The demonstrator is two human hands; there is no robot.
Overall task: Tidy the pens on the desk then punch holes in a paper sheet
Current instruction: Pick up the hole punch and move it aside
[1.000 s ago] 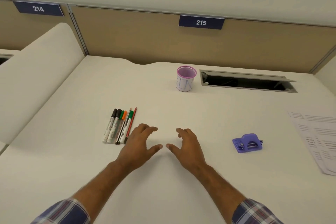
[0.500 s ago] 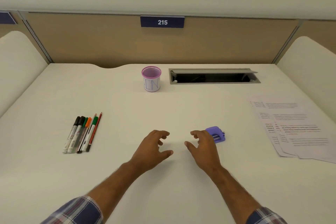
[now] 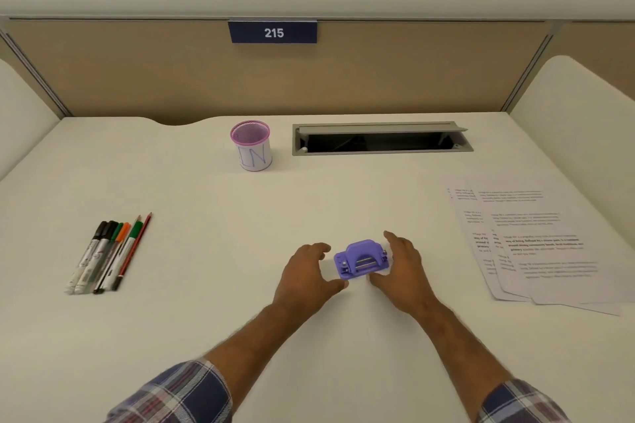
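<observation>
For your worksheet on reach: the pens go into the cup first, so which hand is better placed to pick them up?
Left. The pens lie to the left, nearer the left hand; the right hand would have to cross over the hole punch.

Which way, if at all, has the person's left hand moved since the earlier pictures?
Yes. The left hand has moved right, away from the pens it was beside, and now sits next to the hole punch.

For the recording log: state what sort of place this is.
Most likely a numbered desk in an open-plan office or study hall. Signs: the "215" plate on the divider panel, the cable hatch set into the desk, and side partitions.
</observation>
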